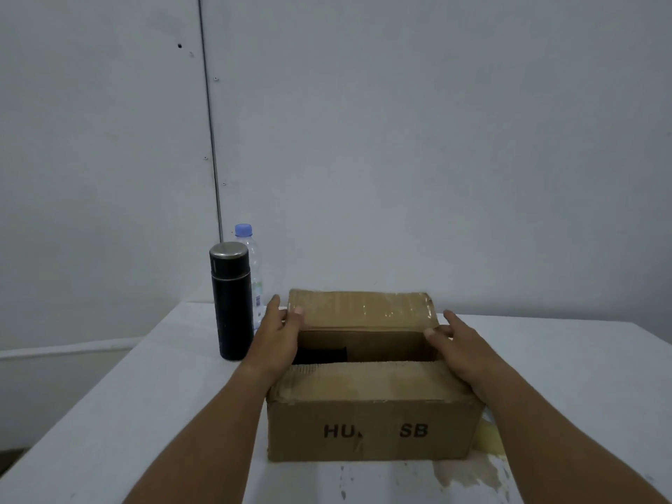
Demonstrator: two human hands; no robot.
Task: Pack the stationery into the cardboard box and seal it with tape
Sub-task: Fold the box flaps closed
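Box point(367, 427) closes best if the flap point(360, 309) between our hands drops level: left hand point(280, 340) pinching one end, right hand point(462, 347) straight-fingered at the other, we lower both together.

A plain pale grey wall point(400, 121) fills the view from 9 through 12 to 3 o'clock, in dim, even light. A thin dark vertical seam point(211, 140) runs down it at 11 o'clock, with a few small dark holes point(179, 45) beside it. A white table point(145, 394) spreads from the centre to 6 o'clock, with yellowish stains point(487, 445) at 4 o'clock. At 8 o'clock a pale horizontal strip point(65, 349) crosses the wall beyond the table's left edge
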